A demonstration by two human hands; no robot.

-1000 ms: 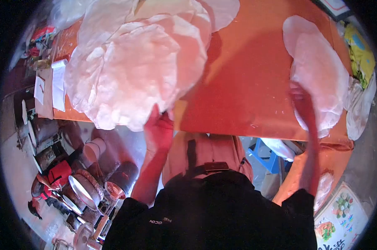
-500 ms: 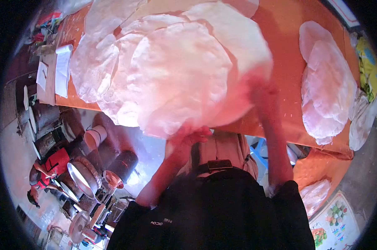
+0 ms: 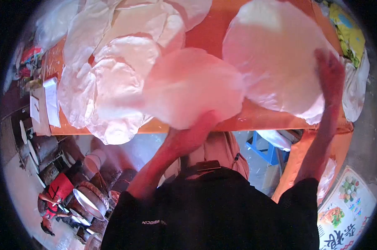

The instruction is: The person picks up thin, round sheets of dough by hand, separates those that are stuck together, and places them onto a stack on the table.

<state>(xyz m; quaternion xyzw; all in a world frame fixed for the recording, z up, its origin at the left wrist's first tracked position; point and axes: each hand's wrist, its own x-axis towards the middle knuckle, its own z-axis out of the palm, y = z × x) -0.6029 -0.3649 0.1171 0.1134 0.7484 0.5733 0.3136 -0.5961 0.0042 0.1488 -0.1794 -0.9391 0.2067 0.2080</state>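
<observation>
My left hand [image 3: 199,128] is closed on the near edge of a thin round flatbread [image 3: 192,85], which is raised and blurred by motion over the front of the table. At the right, my right hand [image 3: 331,77] grips the right edge of a larger pale flatbread [image 3: 276,54], spread over the pile there; its fingers are partly blurred. Overlapping flatbreads [image 3: 117,79] cover the left part of the orange table [image 3: 238,121]. Some hang over its front edge.
A notepad [image 3: 51,102] lies at the table's left end. Yellow and white cloth or bags [image 3: 349,33] sit at the right end. A blue stool [image 3: 265,150] stands under the table. Lower left, a person in red [image 3: 57,191] is near large round pans [image 3: 88,204].
My right hand has moved right, spreading a flatbread over the right-hand pile. My left hand has shifted slightly right and raised a smaller flatbread from the left pile. The view has turned right.
</observation>
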